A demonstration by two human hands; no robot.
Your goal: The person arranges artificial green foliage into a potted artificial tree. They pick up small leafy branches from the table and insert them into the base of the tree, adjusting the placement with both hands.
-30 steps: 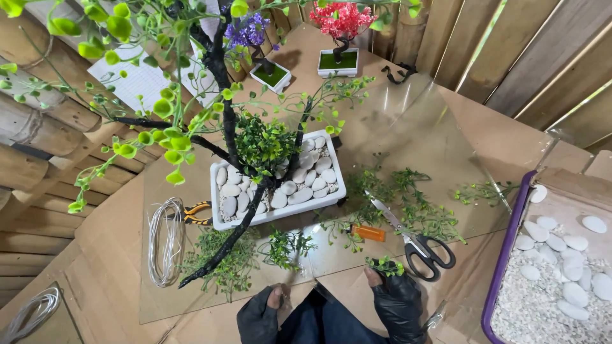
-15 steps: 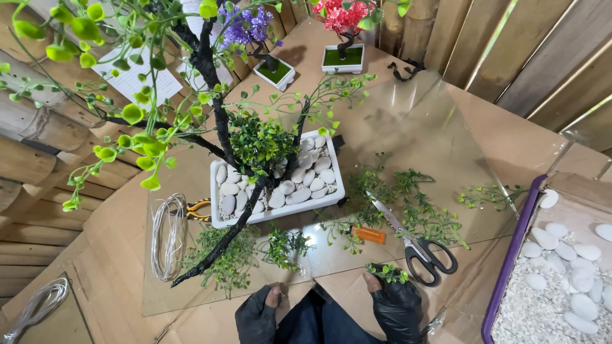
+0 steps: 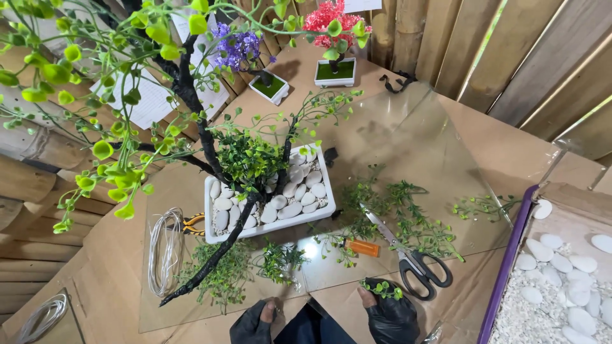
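The white tray of pale stones holds a small dark-trunked tree with green leaves. Just below the tray, at the picture's bottom edge, sit both gloved hands. The right hand is closed on a small green sprig, thumb pressed over it. The left hand pinches a thin stem that runs up toward the tray. Right of the tray lie scissors and an orange lighter among loose green cuttings. Left of the tray lies a coil of wire, with pliers beside it.
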